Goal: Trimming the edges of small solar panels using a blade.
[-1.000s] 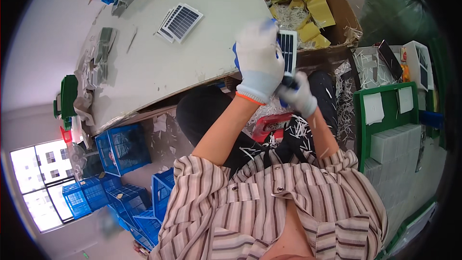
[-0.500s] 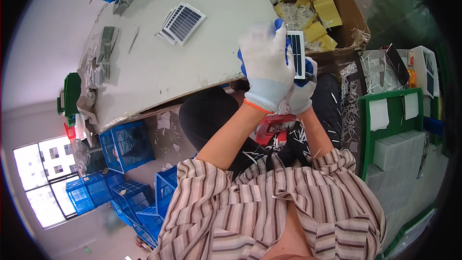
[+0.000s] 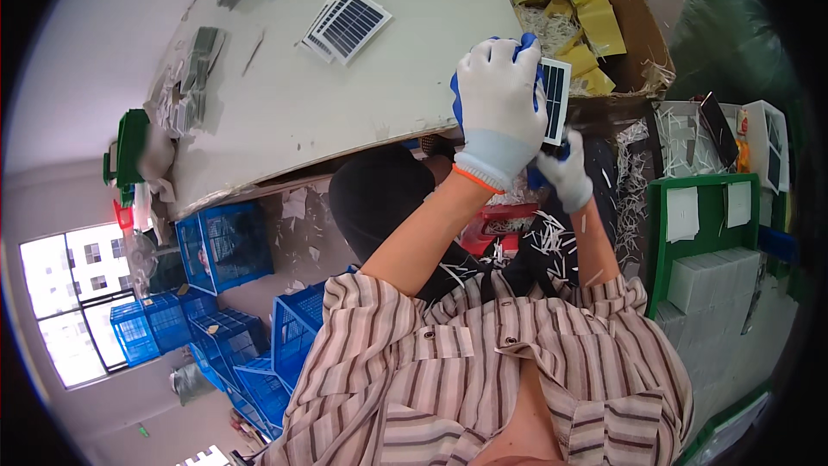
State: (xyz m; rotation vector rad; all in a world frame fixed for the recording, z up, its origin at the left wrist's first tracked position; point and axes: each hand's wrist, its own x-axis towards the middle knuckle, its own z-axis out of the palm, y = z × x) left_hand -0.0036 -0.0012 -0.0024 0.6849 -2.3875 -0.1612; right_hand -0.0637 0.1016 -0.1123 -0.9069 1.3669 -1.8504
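My left hand, in a white glove with blue-coated palm and fingertips, grips a small solar panel with dark cells and a white border. The panel stands tilted beside the table's right corner. Just below it is my right hand, gloved the same way, its fingers curled. Blur hides what, if anything, the right hand holds. On the table, a small overlapping pile of similar solar panels lies beyond my left hand.
A cardboard box with yellow pieces and white strips stands at far right. White strips litter my lap and the red container below my hands. A green crate with stacked pale pieces is at right; blue crates stand at left.
My right hand has moved down and slightly right, away from the panel's lower edge. My left hand still holds the panel. The whole view has shifted a little.
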